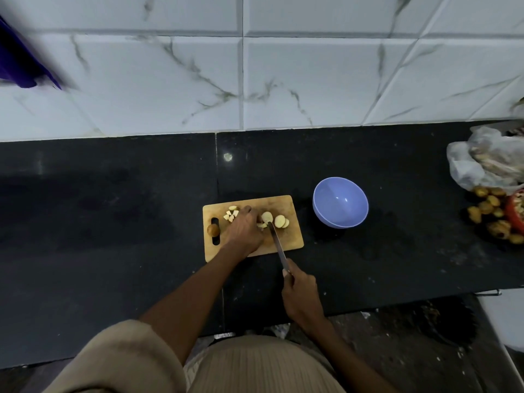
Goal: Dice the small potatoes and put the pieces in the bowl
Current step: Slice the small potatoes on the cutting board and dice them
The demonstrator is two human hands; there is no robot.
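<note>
A small wooden cutting board lies on the black counter. On it are round potato slices, a cluster of diced pieces at the back left, and a whole unpeeled potato by the handle slot. My left hand rests on the board, fingers curled over potato pieces next to the blade. My right hand grips the handle of a knife whose tip meets the slices. An empty blue bowl stands right of the board.
At the far right sit a pile of small potatoes, a crumpled plastic bag and a red container's edge. A white tiled wall backs the counter. The counter's front edge runs just under my right wrist.
</note>
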